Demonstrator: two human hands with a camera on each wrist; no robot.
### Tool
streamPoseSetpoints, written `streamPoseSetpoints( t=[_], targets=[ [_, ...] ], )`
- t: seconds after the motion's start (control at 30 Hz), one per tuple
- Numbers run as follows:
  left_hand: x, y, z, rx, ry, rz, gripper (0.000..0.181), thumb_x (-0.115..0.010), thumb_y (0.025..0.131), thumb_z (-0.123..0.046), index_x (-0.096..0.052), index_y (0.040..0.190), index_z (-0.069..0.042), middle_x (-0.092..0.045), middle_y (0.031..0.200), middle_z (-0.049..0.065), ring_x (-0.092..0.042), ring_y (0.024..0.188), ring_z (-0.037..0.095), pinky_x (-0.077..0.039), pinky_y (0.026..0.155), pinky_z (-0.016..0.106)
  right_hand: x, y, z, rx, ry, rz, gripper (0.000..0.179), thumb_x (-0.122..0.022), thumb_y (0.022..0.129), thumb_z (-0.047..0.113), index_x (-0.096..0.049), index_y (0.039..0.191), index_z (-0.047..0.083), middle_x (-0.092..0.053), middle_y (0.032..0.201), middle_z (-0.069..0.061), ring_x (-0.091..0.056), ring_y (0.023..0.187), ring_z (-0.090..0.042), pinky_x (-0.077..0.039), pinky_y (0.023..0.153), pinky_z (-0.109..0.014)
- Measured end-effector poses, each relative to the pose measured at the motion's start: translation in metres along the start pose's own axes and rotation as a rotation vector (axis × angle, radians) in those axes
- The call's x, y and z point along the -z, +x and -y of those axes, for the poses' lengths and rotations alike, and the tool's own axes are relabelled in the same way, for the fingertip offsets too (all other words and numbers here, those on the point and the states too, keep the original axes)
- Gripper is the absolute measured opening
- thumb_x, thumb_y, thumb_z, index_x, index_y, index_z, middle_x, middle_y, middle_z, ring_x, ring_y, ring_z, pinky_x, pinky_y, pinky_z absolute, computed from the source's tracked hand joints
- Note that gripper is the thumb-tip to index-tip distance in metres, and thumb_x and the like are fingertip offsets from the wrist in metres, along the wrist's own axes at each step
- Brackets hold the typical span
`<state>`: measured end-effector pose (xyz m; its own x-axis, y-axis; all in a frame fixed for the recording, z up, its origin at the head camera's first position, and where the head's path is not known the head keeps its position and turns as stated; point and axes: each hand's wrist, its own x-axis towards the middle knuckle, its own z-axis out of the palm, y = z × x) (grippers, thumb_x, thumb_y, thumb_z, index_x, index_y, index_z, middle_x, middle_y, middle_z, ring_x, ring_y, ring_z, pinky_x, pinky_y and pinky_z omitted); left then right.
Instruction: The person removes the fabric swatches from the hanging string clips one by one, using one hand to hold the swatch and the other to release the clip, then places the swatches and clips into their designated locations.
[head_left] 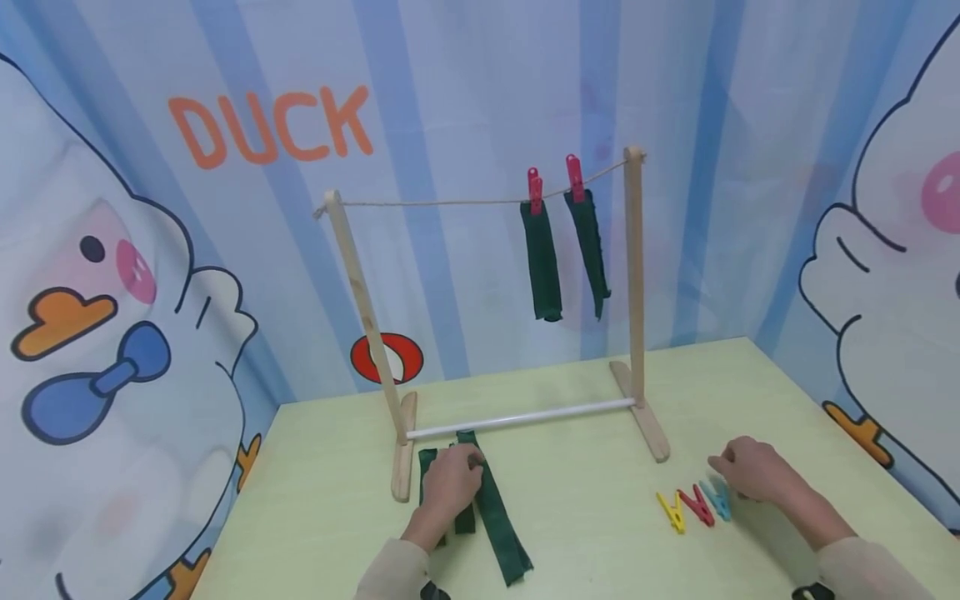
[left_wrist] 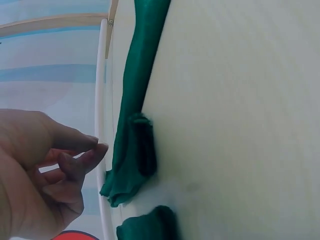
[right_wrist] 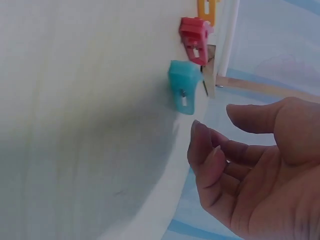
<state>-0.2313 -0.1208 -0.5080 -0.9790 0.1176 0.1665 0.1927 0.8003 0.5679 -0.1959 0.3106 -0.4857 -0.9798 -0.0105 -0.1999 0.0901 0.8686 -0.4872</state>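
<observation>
My left hand (head_left: 452,482) hovers over several dark green cloth strips on the table. The longest strip (head_left: 504,533) slants toward the front edge, and the others lie partly hidden beneath the hand. In the left wrist view, thumb and index fingertips (left_wrist: 99,145) meet beside a green strip (left_wrist: 141,55), with no cloth between them. On the right, my right hand (head_left: 753,469) is just beyond a blue clothespin (head_left: 718,500). Its thumb stands apart from its loosely bent fingers (right_wrist: 200,145), and it holds nothing. A red clothespin (head_left: 697,505) and a yellow clothespin (head_left: 672,512) lie alongside.
A wooden rack stands behind, with a left post (head_left: 363,308), a right post (head_left: 635,275) and a white bar (head_left: 525,417) low down. From its string (head_left: 427,202) hang two green strips, the left one (head_left: 542,267) and the right one (head_left: 588,242), clipped by red clothespins (head_left: 536,193).
</observation>
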Motion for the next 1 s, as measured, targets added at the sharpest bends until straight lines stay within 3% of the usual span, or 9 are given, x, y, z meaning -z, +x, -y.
streamPoseSetpoints(
  t=[0.27,0.37,0.5,0.63,0.87,1.0],
  targets=[
    [0.014,0.013,-0.005,-0.015,-0.096,-0.096,0.021,-0.067,0.093,-0.008,-0.072,0.113,-0.007,-0.071,0.092,0.004,-0.056,0.061,0.012,-0.045,0.050,0.029,0.011,0.000,0.029,0.180,0.063,-0.180,0.032,-0.055,0.102,0.017,-0.064,0.103,-0.013,-0.060,0.072,-0.006,-0.051,0.060,-0.018,-0.043,0.054,-0.033],
    [0.024,0.020,-0.009,-0.021,-0.167,-0.149,0.028,-0.068,0.095,-0.011,-0.067,0.123,-0.007,-0.072,0.095,0.006,-0.063,0.068,0.017,-0.050,0.054,0.030,0.019,0.001,0.041,0.249,0.101,-0.241,0.030,-0.054,0.102,0.017,-0.065,0.104,-0.011,-0.062,0.077,-0.009,-0.053,0.061,-0.018,-0.044,0.055,-0.034],
    [0.033,0.028,-0.015,-0.034,-0.253,-0.191,0.036,-0.069,0.096,-0.014,-0.062,0.131,-0.008,-0.071,0.101,0.009,-0.068,0.086,0.023,-0.056,0.065,0.034,0.029,0.002,0.055,0.279,0.124,-0.279,0.032,-0.055,0.103,0.020,-0.065,0.110,-0.010,-0.066,0.092,-0.014,-0.060,0.067,-0.017,-0.049,0.057,-0.035],
    [0.040,0.037,-0.019,-0.047,-0.397,-0.168,0.044,-0.068,0.097,-0.015,-0.055,0.139,-0.007,-0.070,0.109,0.012,-0.068,0.099,0.028,-0.059,0.073,0.038,0.037,0.004,0.070,0.323,0.151,-0.319,0.033,-0.056,0.103,0.022,-0.064,0.115,-0.008,-0.067,0.099,-0.017,-0.063,0.069,-0.016,-0.051,0.057,-0.034],
    [0.051,0.056,-0.030,0.014,-0.796,-0.088,0.054,-0.065,0.099,-0.016,-0.044,0.148,-0.010,-0.065,0.123,0.015,-0.065,0.109,0.029,-0.060,0.069,0.038,0.053,0.014,0.109,0.511,0.231,-0.496,0.034,-0.058,0.103,0.021,-0.059,0.127,-0.003,-0.065,0.113,-0.019,-0.068,0.075,-0.024,-0.051,0.054,-0.030],
    [0.057,0.067,-0.043,-0.015,-0.901,-0.062,0.052,-0.065,0.099,-0.016,-0.046,0.147,-0.008,-0.063,0.127,0.017,-0.063,0.112,0.032,-0.060,0.069,0.036,0.063,0.018,0.133,0.591,0.271,-0.576,0.032,-0.059,0.103,0.018,-0.059,0.128,-0.001,-0.064,0.107,-0.017,-0.068,0.074,-0.026,-0.051,0.053,-0.028]
  ],
)
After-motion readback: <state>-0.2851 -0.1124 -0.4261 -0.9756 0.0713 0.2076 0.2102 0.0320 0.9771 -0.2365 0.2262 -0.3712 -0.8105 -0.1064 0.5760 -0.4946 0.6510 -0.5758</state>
